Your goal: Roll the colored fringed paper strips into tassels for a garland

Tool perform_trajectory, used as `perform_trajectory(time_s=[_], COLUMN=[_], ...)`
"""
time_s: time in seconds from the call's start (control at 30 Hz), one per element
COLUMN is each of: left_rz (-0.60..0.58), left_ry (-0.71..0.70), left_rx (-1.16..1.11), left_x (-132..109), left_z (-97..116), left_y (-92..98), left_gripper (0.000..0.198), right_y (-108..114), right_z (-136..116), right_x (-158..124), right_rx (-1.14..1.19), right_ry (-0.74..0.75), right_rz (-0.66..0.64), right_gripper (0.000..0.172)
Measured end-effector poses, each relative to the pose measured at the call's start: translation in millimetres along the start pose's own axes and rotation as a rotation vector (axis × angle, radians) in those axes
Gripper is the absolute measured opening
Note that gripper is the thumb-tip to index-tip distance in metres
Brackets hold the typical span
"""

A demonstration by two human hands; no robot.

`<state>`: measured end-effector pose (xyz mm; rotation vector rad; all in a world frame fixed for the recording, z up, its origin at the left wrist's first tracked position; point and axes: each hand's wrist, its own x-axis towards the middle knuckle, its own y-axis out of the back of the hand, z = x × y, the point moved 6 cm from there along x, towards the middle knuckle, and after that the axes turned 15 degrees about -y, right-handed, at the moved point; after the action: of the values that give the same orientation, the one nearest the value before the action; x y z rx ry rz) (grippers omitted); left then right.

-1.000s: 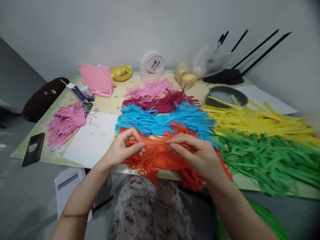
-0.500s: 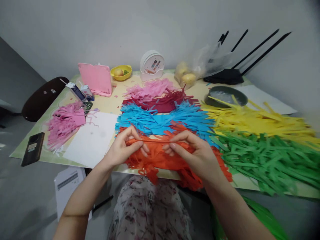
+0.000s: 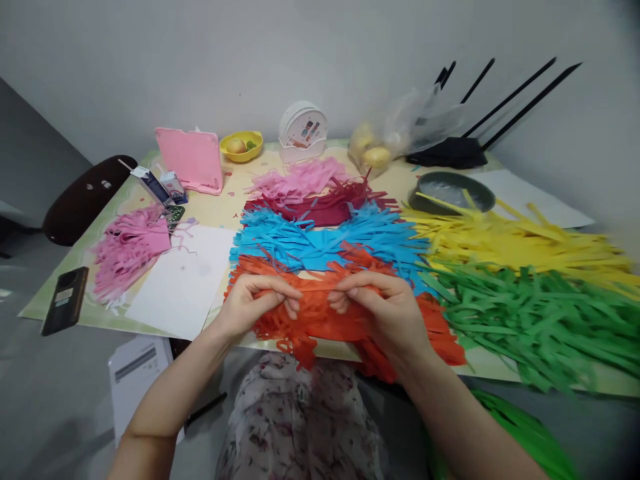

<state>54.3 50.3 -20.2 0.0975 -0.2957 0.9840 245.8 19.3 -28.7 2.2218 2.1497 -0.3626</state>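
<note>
A bundle of orange paper fringe (image 3: 325,323) lies at the table's front edge, some strips hanging over it. My left hand (image 3: 260,303) pinches its upper edge, thumb against fingertips. A short way to the right, my right hand (image 3: 375,303) pinches the same edge, so a narrow stretch runs between both hands. Just behind lies blue fringe (image 3: 320,240), then dark red fringe (image 3: 325,207) and light pink fringe (image 3: 300,180). To the right of my right hand spreads green fringe (image 3: 540,327), with yellow fringe (image 3: 525,243) behind it.
On the left are pink fringe (image 3: 133,247), a white sheet (image 3: 183,283), a phone (image 3: 65,300) and drink cartons (image 3: 153,185). Along the back stand a pink tablet case (image 3: 190,160), a yellow bowl (image 3: 241,157), a bag of fruit (image 3: 375,157), a dark bowl (image 3: 420,200) and a black router (image 3: 447,155).
Both pinching hands have shifted slightly, with the left fingertips a little further right and the right ones a little further left along the orange edge. Everything else lies as before.
</note>
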Motion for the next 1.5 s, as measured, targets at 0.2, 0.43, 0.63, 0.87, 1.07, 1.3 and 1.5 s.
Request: perform_trajectory(time_s=[0.2, 0.43, 0.63, 0.87, 1.07, 1.3, 1.5], left_rz=[-0.257, -0.393, -0.352, -0.213, 0.170, 0.278, 0.349], left_ry=[-0.230, -0.241, -0.631, -0.785, -0.699, -0.341, -0.248], left_rx=[0.507, 0.685, 1.202, 1.093, 0.917, 0.403, 0.283], left_x=[15.5, 22.8, 17.6, 13.5, 21.7, 59.2, 90.7], left_z=[40.2, 20.3, 25.7, 20.1, 20.2, 9.0, -12.1], left_y=[-4.4, -21.7, -18.1, -3.7, -9.2, -8.6, -0.8], left_gripper=[0.015, 0.016, 0.023, 0.023, 0.016, 0.023, 0.029], right_y=[-8.4, -16.4, -12.2, -40.4, -49.7, -35.9, -27.4], right_z=[-31.8, -41.4, -35.1, -10.1, -18.7, -42.8, -51.8], right_x=[-11.3, -15.3, 11.7, 23.0, 22.1, 50.7, 69.9], right_rx=[-0.456, -0.687, -0.634, -0.181, 0.005, -0.042, -0.248], right_ry=[0.292, 0.442, 0.079, -0.169, -0.036, 0.191, 0.349], right_rz=[-0.070, -0.164, -0.328, -0.468, -0.373, -0.223, -0.037], right_gripper=[0.024, 0.025, 0.033, 0.031, 0.025, 0.019, 0.009])
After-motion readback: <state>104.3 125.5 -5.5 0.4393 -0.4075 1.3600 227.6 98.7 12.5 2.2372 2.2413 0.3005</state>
